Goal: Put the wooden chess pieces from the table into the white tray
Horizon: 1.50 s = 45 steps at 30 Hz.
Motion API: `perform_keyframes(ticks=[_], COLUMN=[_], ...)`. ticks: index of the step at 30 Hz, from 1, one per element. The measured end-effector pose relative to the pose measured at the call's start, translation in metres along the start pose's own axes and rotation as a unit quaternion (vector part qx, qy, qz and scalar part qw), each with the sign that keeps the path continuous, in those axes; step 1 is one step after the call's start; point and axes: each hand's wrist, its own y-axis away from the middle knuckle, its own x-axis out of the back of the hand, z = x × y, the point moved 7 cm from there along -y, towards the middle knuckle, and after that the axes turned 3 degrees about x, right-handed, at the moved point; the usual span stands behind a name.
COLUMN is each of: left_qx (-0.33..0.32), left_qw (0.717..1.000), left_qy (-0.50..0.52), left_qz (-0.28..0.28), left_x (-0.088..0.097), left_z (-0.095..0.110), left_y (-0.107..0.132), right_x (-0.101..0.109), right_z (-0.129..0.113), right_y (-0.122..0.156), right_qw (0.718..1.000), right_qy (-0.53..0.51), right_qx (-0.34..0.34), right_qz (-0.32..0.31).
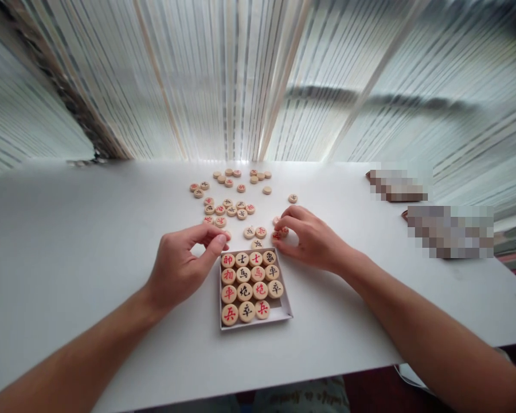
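Observation:
A shallow white box [286, 310] lies on the table with rows of round wooden xiangqi pieces [245, 292] in it, marked in red or black. Its near right corner holds no piece. Left of the box's far edge, my left hand [187, 258] has thumb and forefinger pinched at a pale xiangqi piece [227, 234], mostly covered by the fingertips. Beyond the box's far right corner, my right hand [307, 238] curls thumb and fingers around a red-marked xiangqi piece [276, 236]. More pieces lie touching or close to those fingers, partly hidden.
Loose xiangqi pieces [231, 211] are scattered beyond the box on the white table [112, 229], some face down. Two blurred-out brown objects [398, 192] lie at the far right. A striped curtain [198, 80] hangs along the table's back edge.

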Motion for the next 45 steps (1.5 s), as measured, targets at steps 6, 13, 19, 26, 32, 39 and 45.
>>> perform_keyframes(ticks=[6,13,19,26,32,39,45], left_qx=[-0.011,0.004,0.047,0.129,0.148,0.152,0.159], left_qw=[1.000,0.996,0.965,0.917,0.897,0.887,0.885], left_qy=[0.005,0.084,0.227,0.344,0.384,0.401,0.399], left_qz=[-0.013,-0.036,-0.120,-0.154,-0.161,-0.172,-0.178], left_x=[-0.003,-0.010,-0.027,-0.034,-0.036,-0.037,-0.037], left_z=[0.001,0.006,0.010,0.011,0.015,0.016,0.013], left_y=[0.002,0.010,0.019,0.024,0.024,0.023,0.025], right_x=[0.010,-0.012,-0.031,-0.032,-0.030,-0.029,-0.032], right_z=[0.002,-0.008,-0.038,-0.057,-0.066,-0.072,-0.072], right_y=[0.005,0.011,0.016,0.014,0.013,0.013,0.015], right_qw=[0.993,0.836,0.754,0.739,0.715,0.692,0.682], right_qy=[-0.074,-0.492,-0.598,-0.635,-0.666,-0.691,-0.697], right_qx=[-0.047,-0.228,-0.265,-0.221,-0.212,-0.208,-0.221], right_qz=[0.073,0.084,0.062,0.039,0.034,0.018,0.012])
